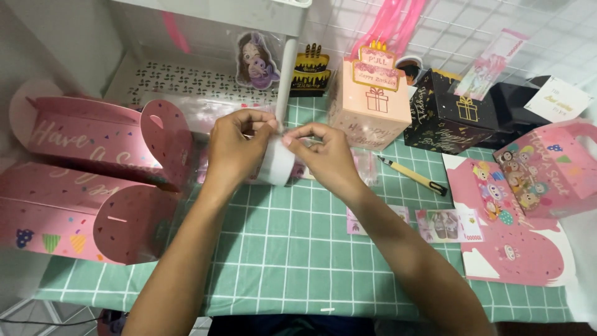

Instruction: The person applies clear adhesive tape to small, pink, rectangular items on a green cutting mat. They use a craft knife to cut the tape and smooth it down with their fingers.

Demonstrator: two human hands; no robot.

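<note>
A white roll of tape [277, 165] stands on edge, held above the green grid mat.

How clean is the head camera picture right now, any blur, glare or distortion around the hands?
Head view: light is even and soft, with only faint shadows under the left hand and right hand. The white tape roll between them looks slightly washed out and soft. The pink boxes bulge at the left edge from wide-angle distortion. The green grid mat is sharp.
</note>
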